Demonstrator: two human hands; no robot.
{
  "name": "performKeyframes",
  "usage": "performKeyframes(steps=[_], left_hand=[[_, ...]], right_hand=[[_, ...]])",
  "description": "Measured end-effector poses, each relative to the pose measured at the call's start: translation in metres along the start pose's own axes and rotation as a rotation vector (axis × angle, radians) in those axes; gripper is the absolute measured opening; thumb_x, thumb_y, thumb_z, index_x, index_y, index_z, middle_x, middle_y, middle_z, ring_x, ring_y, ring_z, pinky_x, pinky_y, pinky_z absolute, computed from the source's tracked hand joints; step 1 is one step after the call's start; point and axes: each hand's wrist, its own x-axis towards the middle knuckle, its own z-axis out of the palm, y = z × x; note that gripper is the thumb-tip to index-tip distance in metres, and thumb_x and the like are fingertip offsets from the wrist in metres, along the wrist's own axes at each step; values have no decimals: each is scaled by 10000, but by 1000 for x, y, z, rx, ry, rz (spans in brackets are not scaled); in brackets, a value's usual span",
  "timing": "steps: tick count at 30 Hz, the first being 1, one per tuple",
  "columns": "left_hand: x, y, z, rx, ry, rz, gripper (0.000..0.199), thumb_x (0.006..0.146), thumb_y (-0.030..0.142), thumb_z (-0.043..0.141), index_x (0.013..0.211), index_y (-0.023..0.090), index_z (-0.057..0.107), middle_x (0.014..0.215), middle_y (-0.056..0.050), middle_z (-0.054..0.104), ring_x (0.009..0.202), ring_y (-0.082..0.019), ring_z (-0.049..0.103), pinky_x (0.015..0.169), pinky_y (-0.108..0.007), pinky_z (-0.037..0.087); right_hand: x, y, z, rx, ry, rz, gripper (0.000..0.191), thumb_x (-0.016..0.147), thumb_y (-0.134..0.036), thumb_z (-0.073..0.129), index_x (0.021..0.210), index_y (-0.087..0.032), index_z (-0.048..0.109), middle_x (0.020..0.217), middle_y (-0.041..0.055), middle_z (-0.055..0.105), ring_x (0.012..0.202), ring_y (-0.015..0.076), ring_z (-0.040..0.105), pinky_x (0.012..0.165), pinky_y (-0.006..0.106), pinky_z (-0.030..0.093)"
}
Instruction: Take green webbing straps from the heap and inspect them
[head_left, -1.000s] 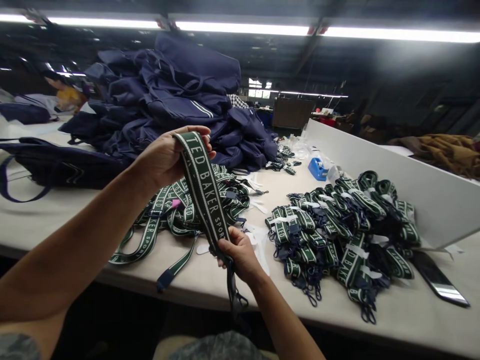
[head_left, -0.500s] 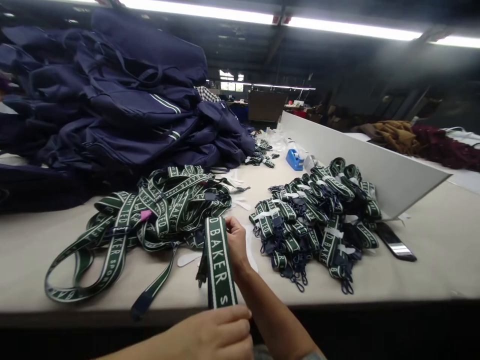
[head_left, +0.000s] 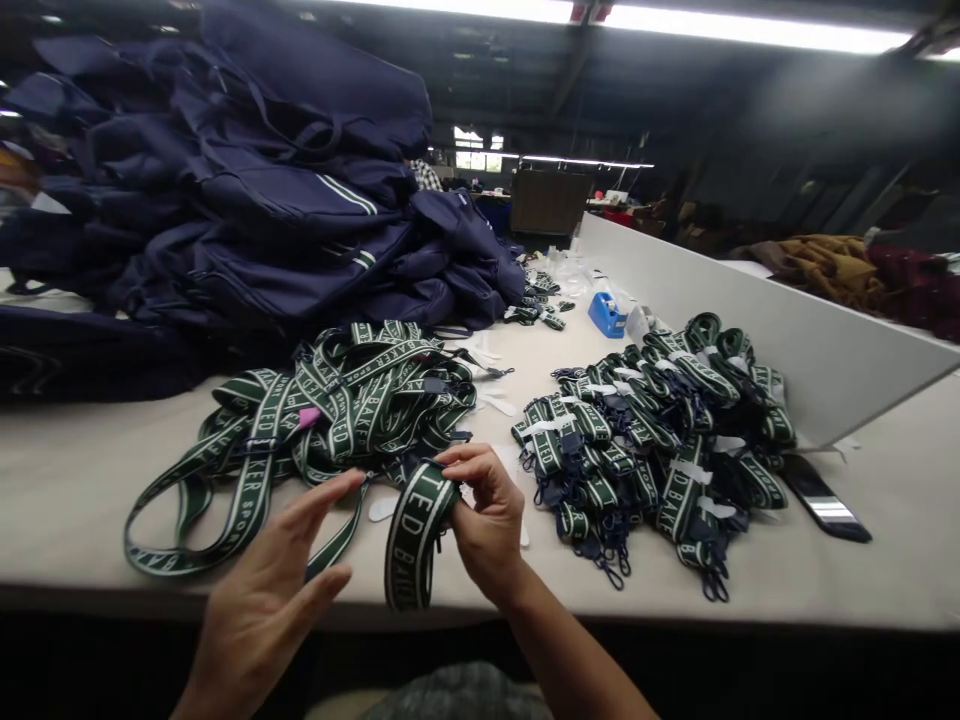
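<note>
Looped in my right hand (head_left: 486,515) is a green strap (head_left: 414,540) with white lettering, pinched at its top between thumb and fingers. My left hand (head_left: 266,595) is to the left of it, fingers and thumb spread, touching nothing. Behind my left hand lies a loose tangle of the same straps (head_left: 360,400), with a pink piece (head_left: 308,417) on it. On the right is a pile of folded straps (head_left: 637,440), many wrapped in white bands and showing dark cord loops.
Navy bags (head_left: 262,200) are heaped high at the back left. A blue tape dispenser (head_left: 607,316) stands mid-table. A white panel (head_left: 750,320) runs along the right, with a phone (head_left: 827,500) near its front end. White paper strips lie between the strap piles.
My left hand has let go of the strap's lower part and moved left, opening. The strap, stretched before, now hangs curled from my right hand. The view has shifted slightly.
</note>
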Motion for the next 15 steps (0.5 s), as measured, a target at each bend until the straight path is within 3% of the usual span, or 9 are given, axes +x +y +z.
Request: performKeyframes(steps=[2, 4, 6, 9, 15], left_hand=[[15, 9, 10, -113, -108, -86, 719, 819, 575, 662, 1469, 379, 426, 1523, -29, 481, 1427, -373, 385, 1205, -543, 300], [21, 11, 23, -226, -280, -136, 867, 791, 720, 602, 1508, 292, 370, 1544, -105, 437, 1421, -390, 382, 1197, -536, 304], [17, 11, 36, -307, -369, -173, 920, 783, 751, 583, 1514, 244, 348, 1542, -127, 423, 1415, -391, 380, 1182, -487, 335], [1, 15, 55, -316, -377, -219, 864, 804, 627, 665, 1497, 220, 350, 1510, -121, 440, 1390, -374, 396, 1163, -433, 352], [-14, 21, 76, -341, -366, -391, 552, 875, 467, 630, 1322, 177, 486, 1222, -93, 606, 1155, -292, 553, 1001, -371, 456]], right_hand=[[-7, -2, 7, 21, -36, -50, 187, 783, -54, 696, 865, -216, 649, 981, 47, 677, 934, 195, 661, 827, 352, 531], [-13, -4, 10, 20, -19, -85, 198, 780, -46, 693, 862, -213, 626, 968, 43, 677, 906, 191, 666, 791, 345, 539], [-16, -6, 7, -43, 30, -87, 191, 777, -53, 697, 810, -208, 590, 915, 30, 671, 830, 170, 654, 708, 302, 524], [-14, -10, -2, -218, 75, -99, 212, 759, -51, 682, 716, -201, 540, 806, 6, 640, 710, 138, 596, 606, 259, 462], [-8, -8, -15, -453, 83, -276, 193, 772, -40, 619, 737, -208, 531, 796, 10, 625, 742, 152, 602, 650, 281, 482]])
